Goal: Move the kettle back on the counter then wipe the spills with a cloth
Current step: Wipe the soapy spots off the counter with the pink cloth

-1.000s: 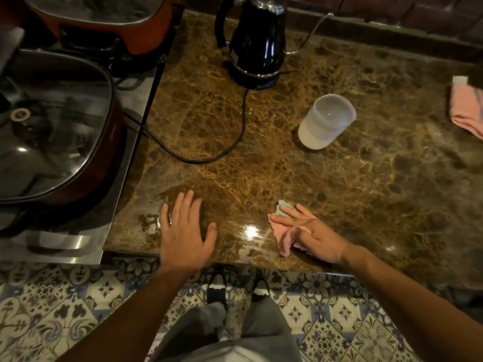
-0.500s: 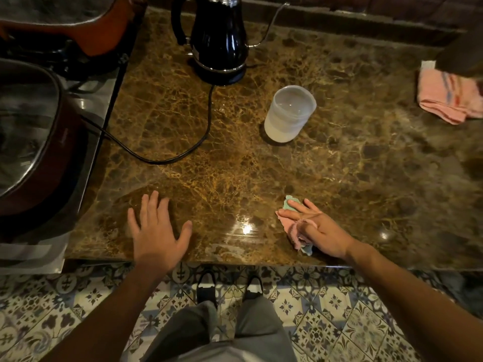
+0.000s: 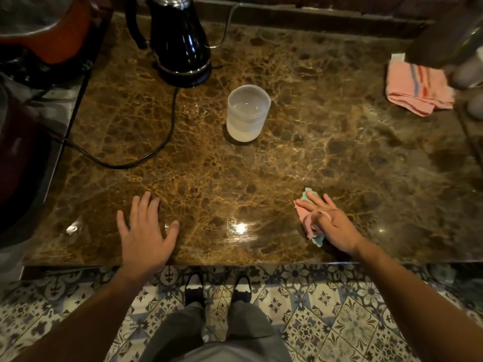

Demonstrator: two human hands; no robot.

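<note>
The black kettle (image 3: pixel 180 40) stands upright at the back of the brown marble counter (image 3: pixel 300 158), its black cord (image 3: pixel 146 155) looping toward the left. My right hand (image 3: pixel 330 222) presses a small pink and green cloth (image 3: pixel 308 223) flat against the counter near the front edge, fingers straight on top of it. My left hand (image 3: pixel 146 231) rests flat on the counter to the left, fingers spread, holding nothing. A wet sheen (image 3: pixel 239 229) glints between the two hands.
A frosted cup (image 3: pixel 248 112) with water stands mid-counter in front of the kettle. A folded pink striped towel (image 3: pixel 418 87) lies at the back right. Red pots (image 3: pixel 47 30) sit on the stove at the left. Patterned floor tiles lie below the counter edge.
My right hand has slid the cloth to the right along the front of the counter. The view has shifted right. My left hand stays flat in place.
</note>
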